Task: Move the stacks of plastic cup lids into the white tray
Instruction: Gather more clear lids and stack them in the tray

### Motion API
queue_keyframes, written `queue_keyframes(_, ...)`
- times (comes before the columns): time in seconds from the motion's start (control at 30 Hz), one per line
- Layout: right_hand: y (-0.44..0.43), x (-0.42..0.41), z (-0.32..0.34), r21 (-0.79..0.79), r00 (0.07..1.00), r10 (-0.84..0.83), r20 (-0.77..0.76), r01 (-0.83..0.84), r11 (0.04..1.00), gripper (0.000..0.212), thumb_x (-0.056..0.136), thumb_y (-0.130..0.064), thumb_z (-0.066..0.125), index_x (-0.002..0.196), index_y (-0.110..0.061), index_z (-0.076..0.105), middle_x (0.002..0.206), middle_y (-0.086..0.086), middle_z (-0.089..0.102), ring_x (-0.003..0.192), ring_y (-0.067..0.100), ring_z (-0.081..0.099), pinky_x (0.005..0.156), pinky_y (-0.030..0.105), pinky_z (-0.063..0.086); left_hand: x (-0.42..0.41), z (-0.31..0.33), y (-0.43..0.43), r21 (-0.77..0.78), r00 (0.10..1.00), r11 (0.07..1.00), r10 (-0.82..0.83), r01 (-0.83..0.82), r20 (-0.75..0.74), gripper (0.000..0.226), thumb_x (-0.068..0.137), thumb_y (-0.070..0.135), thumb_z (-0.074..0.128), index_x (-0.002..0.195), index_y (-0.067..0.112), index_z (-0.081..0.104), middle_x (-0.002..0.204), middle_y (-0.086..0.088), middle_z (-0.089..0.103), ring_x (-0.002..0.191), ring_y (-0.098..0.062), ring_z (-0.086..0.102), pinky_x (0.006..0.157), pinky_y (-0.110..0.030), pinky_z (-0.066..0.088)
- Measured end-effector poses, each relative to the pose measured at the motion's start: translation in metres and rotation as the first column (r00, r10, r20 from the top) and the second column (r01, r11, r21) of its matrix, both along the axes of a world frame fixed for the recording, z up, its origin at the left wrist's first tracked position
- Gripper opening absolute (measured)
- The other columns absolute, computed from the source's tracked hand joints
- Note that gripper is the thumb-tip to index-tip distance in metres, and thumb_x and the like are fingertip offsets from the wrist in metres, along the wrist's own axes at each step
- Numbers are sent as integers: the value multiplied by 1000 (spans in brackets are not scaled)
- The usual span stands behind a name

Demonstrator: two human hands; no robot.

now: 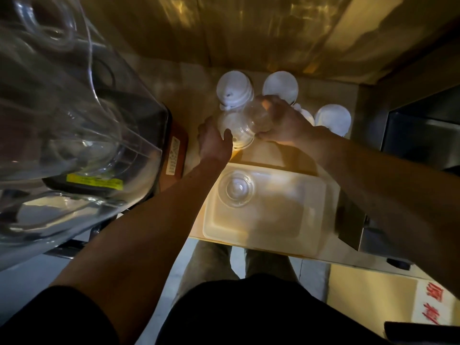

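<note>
A white tray (308, 220) lies on the counter near the front edge, with one stack of clear dome lids (236, 189) standing in its far left corner. Just behind the tray, both hands hold a second stack of clear lids (242, 127), tilted on its side. My left hand (214, 143) grips its near end and my right hand (281, 123) grips its far end. Stacks of white lids stand behind: one at the back left (234, 89), one at the back middle (280, 87), one at the right (332, 119).
A large clear blender jar (62, 120) on a dark base fills the left side, close to my left forearm. A brown box (176, 150) sits beside it. A steel appliance (420, 135) stands at the right. A gold wall rises behind the lids.
</note>
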State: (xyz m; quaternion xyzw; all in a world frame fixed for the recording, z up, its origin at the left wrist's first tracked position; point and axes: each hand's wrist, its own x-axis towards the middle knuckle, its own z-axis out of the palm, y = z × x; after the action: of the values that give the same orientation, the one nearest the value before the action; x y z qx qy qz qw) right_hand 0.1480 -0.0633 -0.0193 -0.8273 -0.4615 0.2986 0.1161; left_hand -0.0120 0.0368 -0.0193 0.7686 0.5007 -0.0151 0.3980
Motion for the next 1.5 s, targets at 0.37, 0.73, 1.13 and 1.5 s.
queue_keyframes(0.37,0,7,-8,11,977,174,124,-176,984,101,71,-35,82,150,-5,26,151,20,34,141,37,31,118,45,20,4,-17,16,55,1000,998,-2,3,-27,33,94,27,53,111,0,58,109,-20,64,106,-33,59,85,-34,46)
queue_keyframes(0.73,4,6,-10,-15,989,143,24,-142,990,107,63,-41,83,149,-18,25,142,18,36,134,33,38,105,40,42,9,-21,15,-239,956,941,272,-240,109,30,88,20,59,117,10,60,113,-11,68,103,-25,65,91,-35,53)
queue_keyframes(1.13,2,-2,-5,9,991,127,-40,-127,992,107,68,-39,83,152,-18,20,144,19,34,133,34,38,109,41,38,11,-18,21,-554,864,789,449,-265,227,12,94,8,55,103,14,52,86,-4,67,67,-12,64,64,-27,50)
queue_keyframes(1.5,8,-6,-3,-39,996,89,-30,-90,995,111,66,-47,82,153,-21,18,144,17,37,134,34,36,112,43,33,11,-6,21,-739,814,627,548,-247,193,25,95,8,55,120,9,52,90,-6,67,65,-11,68,63,-25,53)
